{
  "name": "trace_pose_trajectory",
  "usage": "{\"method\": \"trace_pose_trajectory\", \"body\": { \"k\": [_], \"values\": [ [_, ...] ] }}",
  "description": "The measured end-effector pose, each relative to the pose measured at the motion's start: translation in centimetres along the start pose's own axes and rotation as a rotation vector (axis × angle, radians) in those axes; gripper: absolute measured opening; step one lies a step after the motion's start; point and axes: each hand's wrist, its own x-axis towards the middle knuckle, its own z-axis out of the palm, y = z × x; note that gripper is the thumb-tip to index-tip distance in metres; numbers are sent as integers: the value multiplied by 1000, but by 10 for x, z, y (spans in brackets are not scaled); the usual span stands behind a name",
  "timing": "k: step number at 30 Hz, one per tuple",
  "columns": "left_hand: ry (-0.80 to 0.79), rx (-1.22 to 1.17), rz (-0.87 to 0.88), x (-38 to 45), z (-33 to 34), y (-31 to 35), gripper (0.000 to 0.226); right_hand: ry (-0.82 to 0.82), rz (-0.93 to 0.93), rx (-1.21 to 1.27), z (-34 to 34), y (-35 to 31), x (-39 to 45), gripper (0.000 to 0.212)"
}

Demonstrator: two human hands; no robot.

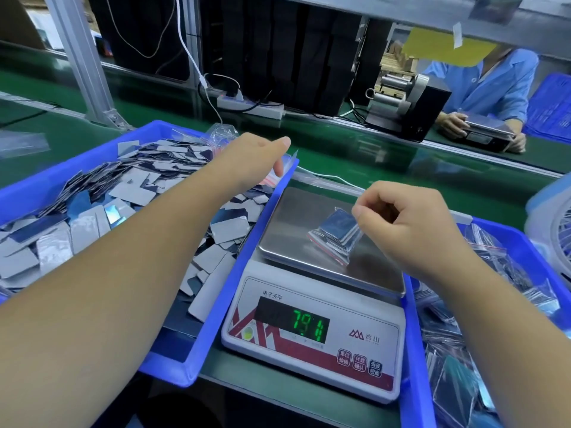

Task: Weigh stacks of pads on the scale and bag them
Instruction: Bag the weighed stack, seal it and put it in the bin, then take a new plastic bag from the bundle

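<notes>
Scale [312, 341]: between two blue bins, green digits lit.
Bag [335, 237]: filled with pads, lying on my scale's steel pan.
Right hand [404, 223]: fingers curled, pinching the bag's top edge.
Left bin [197, 362]: loose pads [129, 193] heaped inside.
Left hand [253, 159]: over the bin's far corner, fingers touching empty bags [279, 173]; whether it grips them I cannot tell.

Blue trays [216, 304] hold grey and dark-blue pads [129, 193]; the white scale [312, 344], red-patterned, shows green digits [309, 325] on the green bench [355, 156].
</notes>
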Motion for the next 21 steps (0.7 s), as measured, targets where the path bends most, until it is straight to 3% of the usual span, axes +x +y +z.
{"method": "trace_pose_trajectory", "body": {
  "k": [2,5,7,9,15,18,21],
  "values": [
    [0,7,4,0,0,-1,54,-57,-55,-66,0,-3,0,28],
    [6,37,20,0,4,-2,53,-245,-131,-152,-1,-2,0,66],
    [8,48,20,0,7,-2,51,-374,-140,-146,-1,-2,-1,72],
    [6,46,14,0,9,-2,49,-439,-147,-170,1,-1,-3,65],
    [-4,21,48,0,12,-5,44,-341,-125,-246,-5,-7,0,28],
    [12,19,54,0,13,-8,43,-320,-135,-421,-7,-7,2,20],
    [41,24,53,2,15,-14,42,-153,-81,-428,-28,-4,-2,18]
  ]
}}
